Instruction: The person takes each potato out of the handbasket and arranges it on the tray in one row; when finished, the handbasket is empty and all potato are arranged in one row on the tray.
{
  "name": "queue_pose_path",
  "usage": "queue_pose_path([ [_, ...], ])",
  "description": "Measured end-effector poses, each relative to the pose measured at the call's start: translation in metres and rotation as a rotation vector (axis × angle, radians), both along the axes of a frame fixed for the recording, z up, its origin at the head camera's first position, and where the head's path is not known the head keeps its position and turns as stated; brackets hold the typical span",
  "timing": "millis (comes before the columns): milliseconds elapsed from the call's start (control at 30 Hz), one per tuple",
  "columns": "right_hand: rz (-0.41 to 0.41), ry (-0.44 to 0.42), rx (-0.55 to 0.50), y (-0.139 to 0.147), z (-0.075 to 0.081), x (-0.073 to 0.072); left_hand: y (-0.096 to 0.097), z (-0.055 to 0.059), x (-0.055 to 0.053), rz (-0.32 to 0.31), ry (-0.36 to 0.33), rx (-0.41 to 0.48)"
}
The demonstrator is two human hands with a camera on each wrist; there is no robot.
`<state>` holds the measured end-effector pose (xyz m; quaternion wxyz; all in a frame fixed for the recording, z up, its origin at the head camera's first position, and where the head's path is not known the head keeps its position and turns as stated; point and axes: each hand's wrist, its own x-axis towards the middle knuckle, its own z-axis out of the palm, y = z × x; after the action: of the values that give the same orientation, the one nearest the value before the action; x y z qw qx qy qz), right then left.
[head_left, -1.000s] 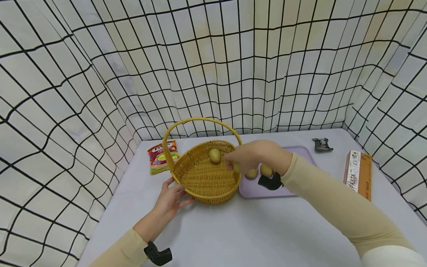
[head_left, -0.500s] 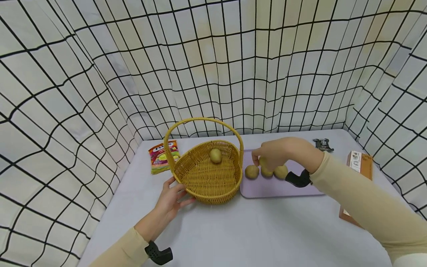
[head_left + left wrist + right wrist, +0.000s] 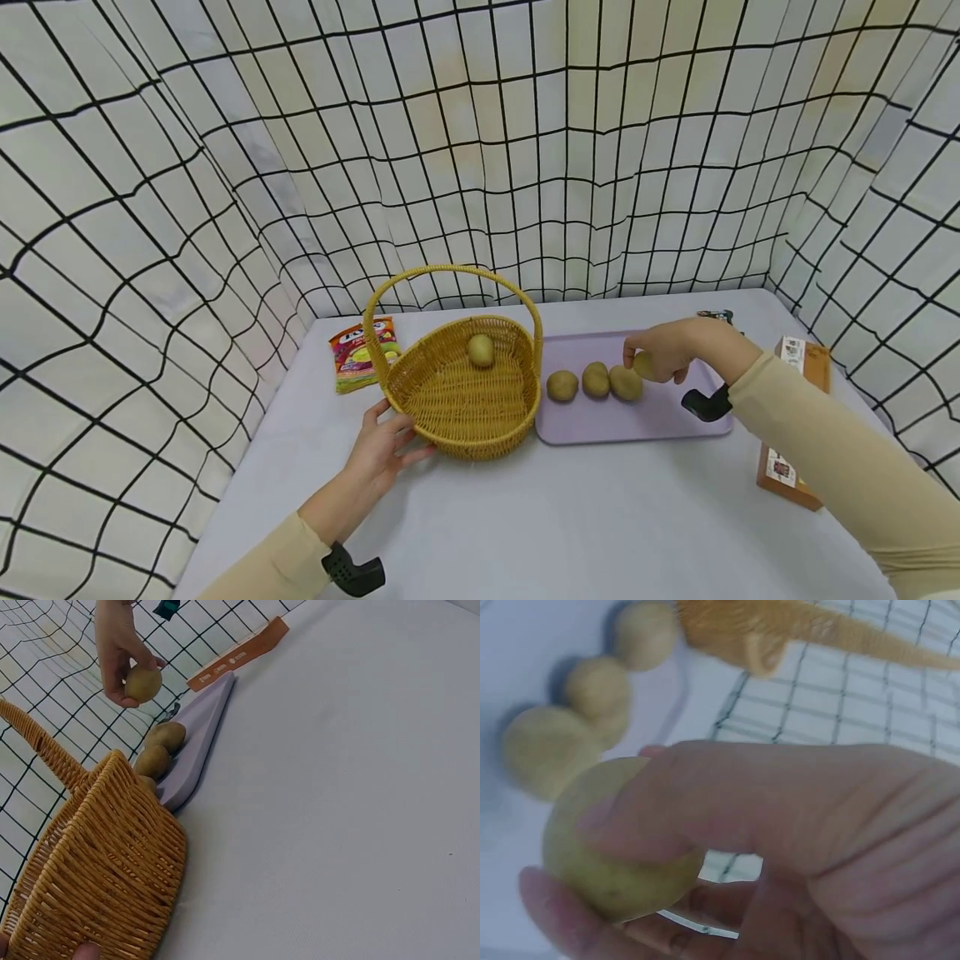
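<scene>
My right hand pinches a potato between thumb and fingers, over the right part of a pale purple tray. Just left of it, three more potatoes lie in a row on the tray, the nearest one right beside the held one. A yellow wicker basket with a tall handle stands against the tray's left side, a single potato inside near its back wall. My left hand grips the basket's front left rim; in the left wrist view only fingertips show against the weave.
A colourful candy bag lies behind the basket's left side. A brown pasta box is at the right, partly behind my right sleeve. A small dark packet sits at the back right. Black netting over white cloth walls in the table.
My right hand has moved right with the potato, from the basket's right edge across the tray, bringing the row of potatoes into view. My left hand and the basket have stayed put.
</scene>
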<state>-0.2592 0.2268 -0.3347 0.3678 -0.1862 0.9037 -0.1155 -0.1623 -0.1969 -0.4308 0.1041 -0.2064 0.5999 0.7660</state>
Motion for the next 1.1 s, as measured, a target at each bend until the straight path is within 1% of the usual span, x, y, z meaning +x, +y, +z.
queue_pose_path([
  [100,-0.034,-0.004,-0.02,0.01,-0.014,-0.006,-0.002,-0.001,-0.001,-0.001,-0.001,-0.002],
  [200,-0.042,0.022,-0.025,0.019,-0.028,-0.013,-0.002,-0.001,-0.001,-0.004,0.001,-0.004],
  [400,0.021,0.159,0.022,0.027,-0.054,-0.018,-0.002,-0.001,-0.001,-0.003,0.002,-0.003],
  [567,0.046,0.268,0.024,0.026,-0.067,-0.018,-0.002,-0.001,0.0,-0.003,-0.002,-0.002],
  [633,0.055,0.295,0.026,0.026,-0.07,-0.018,-0.003,-0.002,0.0,-0.001,-0.004,-0.002],
  [700,0.053,0.304,0.035,0.027,-0.073,-0.018,-0.002,-0.002,0.0,-0.007,-0.003,-0.002],
  [833,0.022,0.277,0.052,0.029,-0.072,-0.019,-0.001,-0.001,0.0,-0.007,0.0,-0.001],
  [967,-0.005,0.248,0.042,0.03,-0.064,-0.02,-0.002,-0.001,0.0,0.003,-0.002,-0.002],
  [1100,-0.019,0.228,0.051,0.029,-0.055,-0.02,-0.002,-0.001,0.0,0.001,0.002,0.0],
])
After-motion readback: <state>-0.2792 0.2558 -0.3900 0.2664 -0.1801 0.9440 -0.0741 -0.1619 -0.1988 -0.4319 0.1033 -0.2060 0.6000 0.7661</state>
